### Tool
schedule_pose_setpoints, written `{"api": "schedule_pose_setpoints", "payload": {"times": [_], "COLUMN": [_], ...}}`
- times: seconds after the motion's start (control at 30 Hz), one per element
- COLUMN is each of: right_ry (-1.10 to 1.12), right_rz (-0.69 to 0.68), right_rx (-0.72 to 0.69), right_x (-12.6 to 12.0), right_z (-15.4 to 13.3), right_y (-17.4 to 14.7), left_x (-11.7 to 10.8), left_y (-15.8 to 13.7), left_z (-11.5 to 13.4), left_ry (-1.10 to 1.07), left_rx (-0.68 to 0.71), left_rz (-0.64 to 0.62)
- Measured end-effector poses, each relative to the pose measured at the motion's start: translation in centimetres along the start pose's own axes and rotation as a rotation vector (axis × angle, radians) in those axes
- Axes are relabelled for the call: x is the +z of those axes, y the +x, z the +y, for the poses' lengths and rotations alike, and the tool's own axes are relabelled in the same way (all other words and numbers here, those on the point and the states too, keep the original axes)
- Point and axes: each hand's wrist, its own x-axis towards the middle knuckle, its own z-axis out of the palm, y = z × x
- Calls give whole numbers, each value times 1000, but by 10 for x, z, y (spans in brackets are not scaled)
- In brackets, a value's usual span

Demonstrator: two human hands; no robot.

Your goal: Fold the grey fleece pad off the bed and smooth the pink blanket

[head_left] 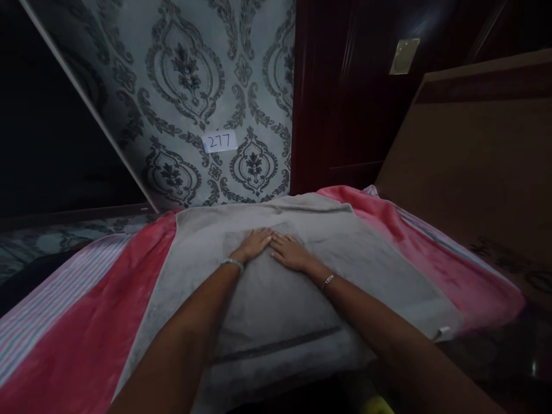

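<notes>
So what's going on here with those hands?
A person has the left hand and right hand laid flat on grey cloth, palms down, with their fingertips close together. Beneath them is a darker grey patch; I can't tell if it's a separate piece. Red cloth shows on both sides of the grey, and the grey lies spread out, a little wrinkled.
</notes>
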Motion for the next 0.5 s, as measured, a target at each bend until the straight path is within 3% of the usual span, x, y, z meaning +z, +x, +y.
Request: {"api": "schedule_pose_setpoints", "payload": {"times": [0.13,0.27,0.5], "right_ry": [-11,58,265], "right_rz": [-21,-93,-287], "right_rx": [-21,-97,-341], "right_x": [4,-3,-9], "right_z": [0,-8,-73], "right_y": [-5,-19,-125], "left_x": [16,17,17], "left_y": [2,3,4], "left_z": [-7,-12,-11], "left_ry": [-22,-63,29], "left_rx": [-2,-13,37], "left_rz": [9,-8,-24]}}
